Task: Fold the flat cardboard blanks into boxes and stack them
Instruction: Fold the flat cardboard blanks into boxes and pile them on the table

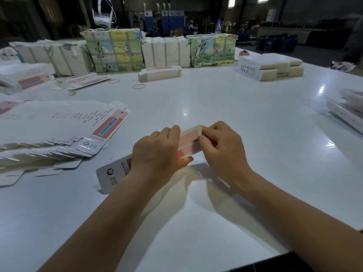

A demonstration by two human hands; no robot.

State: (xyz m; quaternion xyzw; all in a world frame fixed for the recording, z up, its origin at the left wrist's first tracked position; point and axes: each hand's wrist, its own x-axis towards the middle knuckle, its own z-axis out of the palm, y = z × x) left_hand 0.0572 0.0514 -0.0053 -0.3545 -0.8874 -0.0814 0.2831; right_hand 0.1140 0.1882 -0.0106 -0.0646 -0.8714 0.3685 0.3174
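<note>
Holding the half-formed box [188, 143] just above the white table [225, 118], I have my left hand [157, 154] wrapped round its middle, fingers curled over the top edge and thumb under the lower one. My right hand [220, 148] pinches the far end, fingertips curled in on what I take to be the end flap; the flap itself is hidden behind my fingers.

I think the main risk is at that end. If I push the flap in crooked, the thin card could crease off its scored line or catch on the side wall, and the end would not close square. Squeezing too hard with my left hand could flatten the tube again, since it looks light and springy. The near end, with its grey printed panel [110, 173], sticks out past my wrist towards the table, so a careless tilt might knock it and bend the rounded tab.

The card is smooth and slightly glossy, white with a salmon-pink panel, and long and narrow in shape. To my left lies a fanned heap of flat blanks [64, 132], thin sheets with rounded tabs. Further off, a folded box [160, 72] lies on its side, with 3 rubber bands [139, 86] near it and strapped paper-wrapped bundles [165, 52] behind.
</note>
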